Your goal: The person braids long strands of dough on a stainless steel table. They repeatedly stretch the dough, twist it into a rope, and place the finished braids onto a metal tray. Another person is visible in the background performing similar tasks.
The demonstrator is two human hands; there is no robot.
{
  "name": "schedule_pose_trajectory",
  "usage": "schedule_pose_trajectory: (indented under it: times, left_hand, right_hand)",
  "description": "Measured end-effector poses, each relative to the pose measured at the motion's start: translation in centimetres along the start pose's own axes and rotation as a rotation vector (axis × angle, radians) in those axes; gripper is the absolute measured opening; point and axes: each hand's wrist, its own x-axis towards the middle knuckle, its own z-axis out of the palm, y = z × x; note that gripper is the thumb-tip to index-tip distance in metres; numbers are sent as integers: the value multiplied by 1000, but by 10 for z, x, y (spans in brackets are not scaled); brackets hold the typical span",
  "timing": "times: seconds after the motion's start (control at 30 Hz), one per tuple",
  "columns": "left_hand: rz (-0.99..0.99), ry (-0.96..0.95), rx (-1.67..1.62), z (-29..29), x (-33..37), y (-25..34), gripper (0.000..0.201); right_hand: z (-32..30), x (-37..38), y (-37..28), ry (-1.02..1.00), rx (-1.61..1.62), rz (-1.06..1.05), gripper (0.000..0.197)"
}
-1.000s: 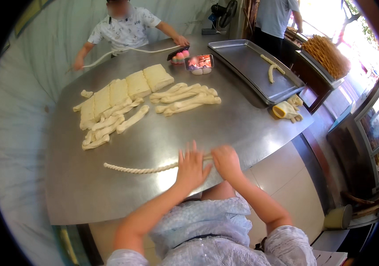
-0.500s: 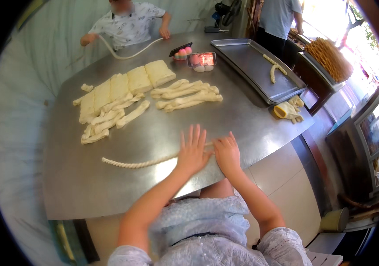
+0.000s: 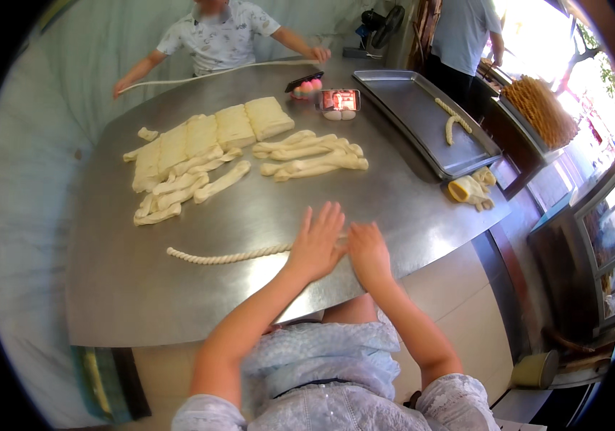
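A twisted dough rope (image 3: 230, 257) lies across the steel table in front of me, its free end pointing left. My left hand (image 3: 315, 246) rests flat over its right part, fingers stretched out and slightly spread. Close beside it, my right hand (image 3: 369, 251) has its fingers together and bent down at the rope's right end; the stretch beneath my palms is hidden. Beyond my hands, several soft dough strips (image 3: 313, 167) lie in a loose bundle. Farther left are more dough strips (image 3: 178, 197) against a slab of dough cut into wide blocks (image 3: 203, 135).
Across the steel table (image 3: 121, 287), a person (image 3: 225, 36) stretches a long dough strand (image 3: 214, 74). A phone (image 3: 340, 100) stands near a metal tray (image 3: 422, 115) holding twisted dough. Yellowish gloves (image 3: 473, 189) lie at the right edge. Fried sticks (image 3: 541, 108) are piled beyond, near another person (image 3: 465, 32).
The person across has drawn the dough strand out longer and straighter, arms spread wider. My hands stay on the rope with only a slight shift; the view has moved a little.
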Motion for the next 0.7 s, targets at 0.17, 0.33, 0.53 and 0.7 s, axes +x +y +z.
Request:
schedule_pose_trajectory:
  times: [0.17,0.33,0.53,0.7]
  left_hand:
    - [125,-298,-246,-27,-74,41,76]
    - [-64,-117,-151,-13,-22,26,75]
    - [40,-98,-297,-3,-43,22,78]
    - [41,-164,-440,-7,-64,30,72]
  right_hand:
    - [-18,-46,-12,-8,102,-99,17]
    - [-12,-8,-7,-100,156,124,16]
    - [-9,-32,-17,-26,182,34,19]
    - [-18,-33,-22,-194,190,201,21]
